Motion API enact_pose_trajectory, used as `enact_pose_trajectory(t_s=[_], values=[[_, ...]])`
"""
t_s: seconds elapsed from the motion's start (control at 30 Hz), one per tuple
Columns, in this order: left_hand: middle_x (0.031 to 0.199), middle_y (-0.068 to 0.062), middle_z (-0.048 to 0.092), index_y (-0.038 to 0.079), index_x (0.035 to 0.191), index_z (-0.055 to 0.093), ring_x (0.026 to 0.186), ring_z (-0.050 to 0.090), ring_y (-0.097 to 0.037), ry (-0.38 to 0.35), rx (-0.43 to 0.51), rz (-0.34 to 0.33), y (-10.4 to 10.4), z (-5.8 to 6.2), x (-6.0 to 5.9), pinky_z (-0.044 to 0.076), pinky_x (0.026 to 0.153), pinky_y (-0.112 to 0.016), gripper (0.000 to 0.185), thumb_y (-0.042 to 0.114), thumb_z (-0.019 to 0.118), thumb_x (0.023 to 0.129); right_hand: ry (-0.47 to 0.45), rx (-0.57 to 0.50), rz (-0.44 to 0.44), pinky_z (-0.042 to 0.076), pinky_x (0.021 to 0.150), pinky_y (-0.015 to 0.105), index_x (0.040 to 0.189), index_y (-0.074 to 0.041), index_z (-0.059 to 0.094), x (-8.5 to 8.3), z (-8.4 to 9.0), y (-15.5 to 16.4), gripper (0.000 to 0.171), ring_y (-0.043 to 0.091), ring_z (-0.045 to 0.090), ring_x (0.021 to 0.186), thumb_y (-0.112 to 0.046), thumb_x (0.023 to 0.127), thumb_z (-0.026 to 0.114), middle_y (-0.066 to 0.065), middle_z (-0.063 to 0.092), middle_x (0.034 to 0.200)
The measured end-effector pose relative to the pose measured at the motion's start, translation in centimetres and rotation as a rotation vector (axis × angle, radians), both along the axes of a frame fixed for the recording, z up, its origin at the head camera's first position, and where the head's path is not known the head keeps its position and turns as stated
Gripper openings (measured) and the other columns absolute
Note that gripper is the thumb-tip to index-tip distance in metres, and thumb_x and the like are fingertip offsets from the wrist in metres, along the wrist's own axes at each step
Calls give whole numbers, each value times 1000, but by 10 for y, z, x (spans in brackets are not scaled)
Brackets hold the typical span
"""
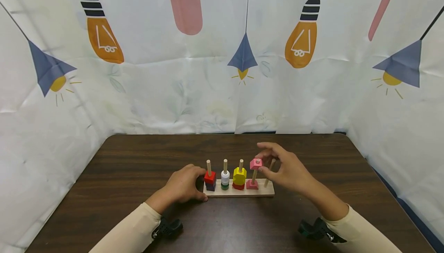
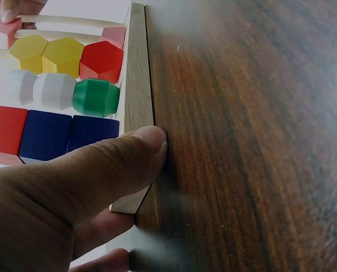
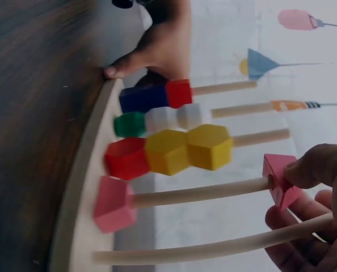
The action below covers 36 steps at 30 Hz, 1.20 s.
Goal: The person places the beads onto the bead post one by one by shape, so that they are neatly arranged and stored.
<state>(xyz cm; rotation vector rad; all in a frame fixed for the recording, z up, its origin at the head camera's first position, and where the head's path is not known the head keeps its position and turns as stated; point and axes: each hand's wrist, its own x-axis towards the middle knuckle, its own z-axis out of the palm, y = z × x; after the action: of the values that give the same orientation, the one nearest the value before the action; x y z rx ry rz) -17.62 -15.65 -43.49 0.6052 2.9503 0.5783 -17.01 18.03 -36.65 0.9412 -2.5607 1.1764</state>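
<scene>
A wooden peg board (image 1: 239, 193) stands on the table with five upright pegs. At its left end, my left hand (image 1: 184, 183) grips the base, the thumb against the front edge. My right hand (image 1: 289, 168) pinches a pink block (image 3: 281, 180) at the tip of the fourth peg. The peg's tip appears to be in the block's hole. Another pink block (image 3: 113, 204) sits at the foot of that peg. From the left, the other pegs carry red over blue cubes (image 2: 46, 135), white over green beads (image 2: 97, 96), and yellow over red hexagonal blocks (image 3: 167, 152). The rightmost peg (image 3: 214, 249) is bare.
The brown table (image 1: 156, 150) extends around the board on every side. Behind it hangs a white cloth (image 1: 208, 91) printed with lamps and bulbs, which also closes in both sides. A dark band with a device (image 1: 168, 228) is on each wrist.
</scene>
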Motion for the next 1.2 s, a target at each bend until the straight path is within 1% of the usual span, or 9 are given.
enact_pose_trajectory(t_s=[0.13,0.33,0.4,0.53,0.6,0.73,0.9,1.1,1.2], values=[[97,9,66,18,116,74,93,57,-14,-7,-1,6,0,0,0,51,74,-46,64,37,100,60,-30,6,-15,51,69,30,145,-10,49,-2,-13,0,70,14,60,86,-1,83,82,-7,69,110],[101,7,67,16,118,74,96,58,-15,-10,-5,19,0,0,0,52,76,-48,67,38,100,60,-122,-7,-8,53,77,38,150,-15,43,-3,-29,2,78,11,61,84,-3,84,84,-8,70,110],[101,7,67,16,119,74,96,59,-15,-10,-6,20,0,-1,0,52,77,-48,68,38,100,60,-144,-7,2,53,79,38,150,-14,41,-4,-34,2,79,10,62,82,-4,84,83,-8,70,110],[101,8,67,17,118,74,95,58,-15,-7,-9,17,-1,0,0,52,76,-47,67,38,100,60,-181,-8,30,54,77,37,151,-11,40,-6,-44,1,78,12,62,81,-4,86,82,-7,71,110],[100,8,67,17,118,74,95,58,-15,-10,-6,15,-1,1,0,52,76,-47,67,38,100,60,-202,-7,39,54,76,37,150,-11,41,-7,-49,1,77,13,62,84,-4,86,82,-7,71,109],[101,8,67,17,118,74,95,58,-15,-10,-11,16,-1,0,0,52,76,-47,67,38,100,60,-238,16,28,52,76,35,149,-14,42,-8,-58,0,74,14,63,86,-5,87,81,-9,72,108],[102,8,67,17,118,73,96,58,-15,-4,-16,5,-1,-1,1,52,77,-47,67,39,99,61,-236,37,16,52,72,31,148,-11,43,-7,-66,-1,74,12,62,80,-4,85,81,-8,72,105],[103,7,67,16,118,73,96,58,-15,5,-19,-6,-1,-1,0,52,76,-47,67,39,99,61,-217,38,12,53,71,31,147,-13,44,-7,-69,-1,75,11,64,83,-6,84,83,-6,73,106],[104,6,68,17,118,73,96,58,-16,9,-24,-11,-2,-1,1,52,76,-46,66,40,99,62,-215,46,10,52,72,32,148,-12,44,-7,-70,0,76,13,64,84,-9,84,84,-7,72,107]])
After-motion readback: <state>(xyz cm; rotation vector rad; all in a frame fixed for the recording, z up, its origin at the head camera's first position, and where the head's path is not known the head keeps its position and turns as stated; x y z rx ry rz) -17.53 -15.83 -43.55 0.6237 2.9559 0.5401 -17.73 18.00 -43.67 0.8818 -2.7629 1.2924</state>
